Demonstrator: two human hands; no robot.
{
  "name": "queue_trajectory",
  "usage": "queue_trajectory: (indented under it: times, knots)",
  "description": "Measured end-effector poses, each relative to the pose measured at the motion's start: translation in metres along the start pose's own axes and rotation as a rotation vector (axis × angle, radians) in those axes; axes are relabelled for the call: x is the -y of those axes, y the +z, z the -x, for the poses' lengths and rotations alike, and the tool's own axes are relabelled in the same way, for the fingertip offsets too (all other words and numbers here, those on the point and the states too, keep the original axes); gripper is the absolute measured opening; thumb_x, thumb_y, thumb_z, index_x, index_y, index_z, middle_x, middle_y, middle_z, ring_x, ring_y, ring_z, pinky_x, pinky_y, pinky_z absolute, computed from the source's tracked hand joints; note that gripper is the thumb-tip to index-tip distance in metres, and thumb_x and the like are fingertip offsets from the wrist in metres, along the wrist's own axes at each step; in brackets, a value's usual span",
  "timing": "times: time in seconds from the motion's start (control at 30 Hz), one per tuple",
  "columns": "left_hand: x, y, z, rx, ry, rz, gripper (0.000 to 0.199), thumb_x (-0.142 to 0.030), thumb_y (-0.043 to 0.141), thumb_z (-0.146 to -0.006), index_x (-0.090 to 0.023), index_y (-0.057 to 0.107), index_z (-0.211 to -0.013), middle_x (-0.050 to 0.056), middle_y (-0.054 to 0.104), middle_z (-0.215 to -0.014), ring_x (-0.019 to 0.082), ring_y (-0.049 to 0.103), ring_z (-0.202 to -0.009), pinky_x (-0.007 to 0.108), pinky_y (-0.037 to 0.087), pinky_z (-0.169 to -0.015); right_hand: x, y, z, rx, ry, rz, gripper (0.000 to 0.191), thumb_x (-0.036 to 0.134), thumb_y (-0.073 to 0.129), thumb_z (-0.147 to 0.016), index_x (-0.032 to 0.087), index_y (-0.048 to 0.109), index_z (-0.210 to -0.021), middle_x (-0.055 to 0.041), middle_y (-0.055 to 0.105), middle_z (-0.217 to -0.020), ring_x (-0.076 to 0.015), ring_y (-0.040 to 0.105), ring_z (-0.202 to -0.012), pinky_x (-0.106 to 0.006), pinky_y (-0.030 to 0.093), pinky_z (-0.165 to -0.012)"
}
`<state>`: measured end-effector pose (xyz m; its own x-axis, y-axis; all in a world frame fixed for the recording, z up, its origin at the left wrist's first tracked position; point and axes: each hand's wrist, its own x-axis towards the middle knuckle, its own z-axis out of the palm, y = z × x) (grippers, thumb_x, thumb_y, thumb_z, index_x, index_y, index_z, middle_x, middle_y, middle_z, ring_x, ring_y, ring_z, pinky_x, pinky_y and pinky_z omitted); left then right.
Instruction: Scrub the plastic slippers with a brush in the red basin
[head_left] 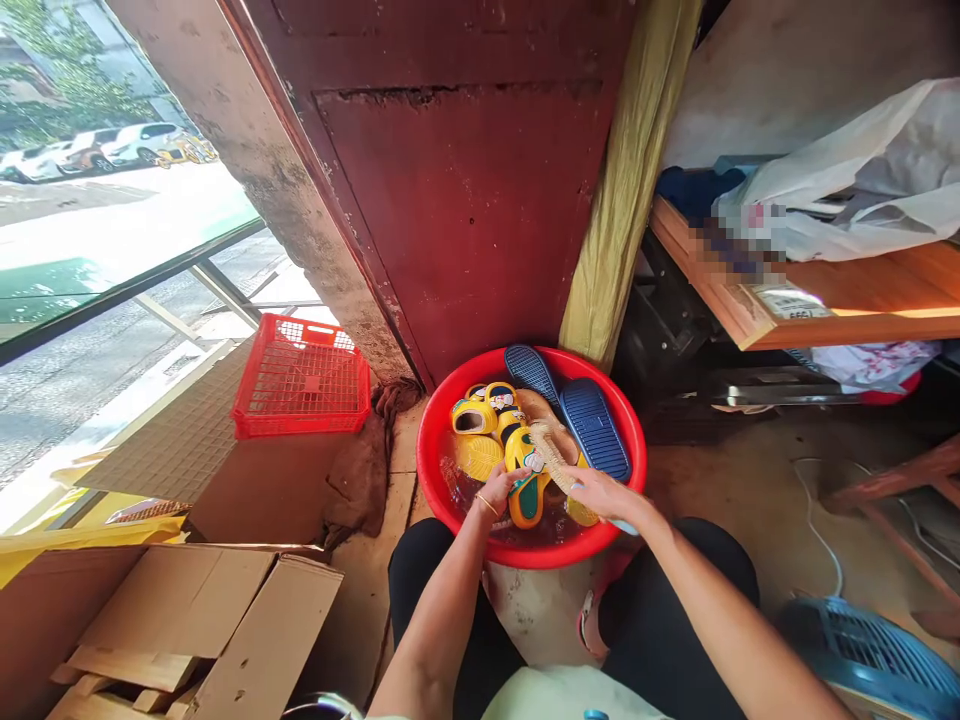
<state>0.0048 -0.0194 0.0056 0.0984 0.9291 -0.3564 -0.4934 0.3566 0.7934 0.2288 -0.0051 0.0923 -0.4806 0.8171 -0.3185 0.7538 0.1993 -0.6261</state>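
A red basin (636,440) of water stands between my knees, with several yellow children's slippers (474,417) heaped inside. My left hand (498,488) is closed on the side of a yellow slipper (529,505) with a green insole and a cartoon figure on its strap. In my right hand (600,494) is a scrub brush (553,455) with pale bristles, held over that slipper's right side. Whether the bristles touch it I cannot tell. Two dark blue slippers (596,428) rest soles up against the basin's far right side.
A red plastic crate (300,375) sits left of the basin, above an open cardboard box (180,610). Behind stands a dark red door (465,220). A wooden shelf (862,300) juts out at right, and a blue fan (870,650) lies low at the right.
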Motion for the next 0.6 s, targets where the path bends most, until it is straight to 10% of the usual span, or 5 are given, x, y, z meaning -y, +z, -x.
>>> queue_trajectory:
  times: [0.17,0.37,0.6]
  knots:
    - [-0.001,0.002,-0.002,-0.015,-0.016,0.033,0.063,-0.036,0.091,-0.062,-0.012,0.068,-0.116,0.014,0.077,-0.1,0.025,0.075,-0.085,0.035,0.06,-0.081,-0.001,-0.034,0.053,0.165,0.097,0.019,0.053,0.032,0.057,-0.088,0.028,0.061,-0.141,-0.0041,0.077,-0.097,-0.0169,0.068,-0.067,-0.026,0.05,-0.066]
    - [0.003,0.004,-0.009,-0.083,-0.012,0.12,0.056,-0.054,0.076,-0.078,-0.013,0.07,-0.116,0.014,0.074,-0.116,0.028,0.07,-0.109,0.041,0.056,-0.098,0.003,0.016,0.1,0.217,-0.033,0.054,0.054,0.029,0.051,-0.088,0.035,0.059,-0.142,-0.0042,0.076,-0.111,-0.0249,0.071,-0.096,-0.03,0.049,-0.082]
    - [0.008,0.002,-0.011,-0.054,0.042,0.08,0.055,-0.055,0.069,-0.085,-0.014,0.069,-0.122,0.013,0.069,-0.13,0.028,0.064,-0.121,0.043,0.048,-0.109,0.039,0.053,0.014,0.04,0.109,0.041,0.055,0.026,0.039,-0.096,0.026,0.044,-0.151,-0.0066,0.077,-0.104,-0.0211,0.072,-0.091,-0.029,0.047,-0.083]
